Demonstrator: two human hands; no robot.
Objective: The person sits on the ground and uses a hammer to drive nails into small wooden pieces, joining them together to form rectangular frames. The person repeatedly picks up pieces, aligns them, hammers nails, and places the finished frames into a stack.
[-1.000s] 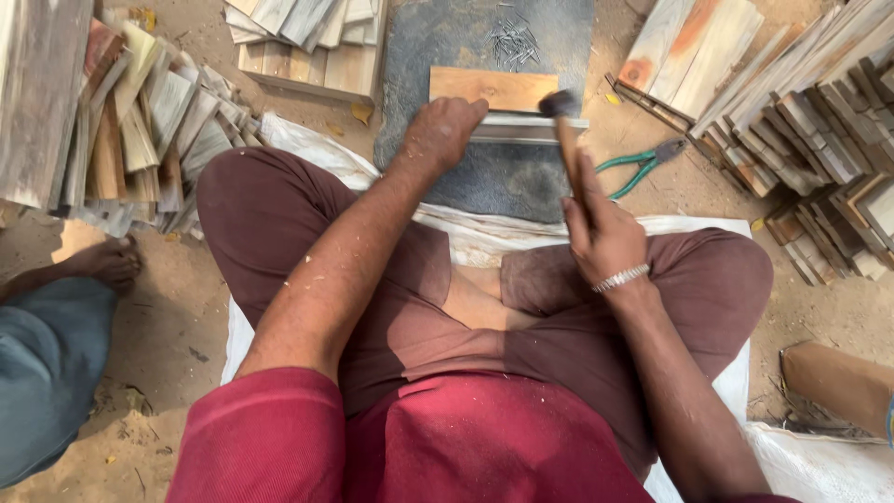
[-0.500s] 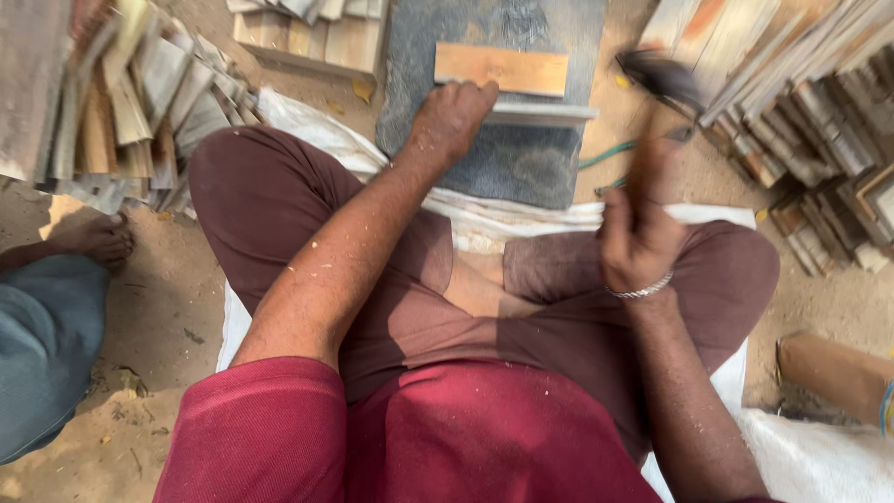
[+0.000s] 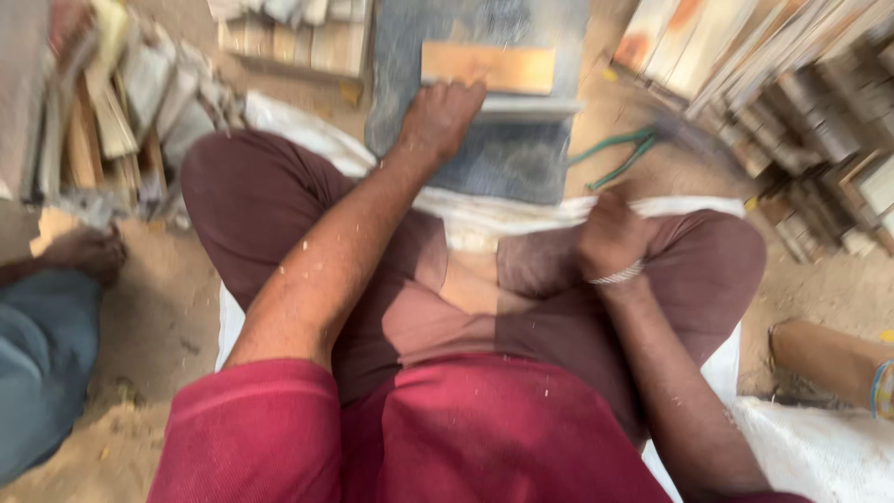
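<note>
Head view, person seated cross-legged on a white sack (image 3: 279,121), working at a grey stone slab (image 3: 484,158) at 12 o'clock.

Left hand (image 3: 440,119) – closed in a loose fist, knuckles pressed down at the near left end of a flat grey strip (image 3: 531,107), apparently steadying it; whether the fingers pinch anything under the palm cannot be told. A short wooden block (image 3: 489,67) lies flat on the slab just beyond, at 12 from that hand, touching or nearly touching the strip.

Right hand (image 3: 610,233) – clenched shut around a handle at roughly 2 o'clock from the lap. The hammer (image 3: 675,140) itself is a motion smear; its head cannot be made out.

Risks, as judged:
- A blow landing off line would catch the left knuckles – they sit right at the strike zone.
- The strip could skid on the slab if pressure from the fist slackens.
- The block could jump or split under a skewed hit.
- Green-handled pliers (image 3: 619,154) lie on the sand at 3 o'clock of the slab, near the swing path.

Hidden or unclear:
- Any nail or fastener under the left hand – not visible.
- Contact between block and strip – blurred.
- Stacked wooden slats (image 3: 792,84) at 2 o'clock and the slat pile (image 3: 112,112) at 10 are cut by the frame edges.
- Another person's foot (image 3: 88,251) at 9 o'clock, the rest out of view.
</note>
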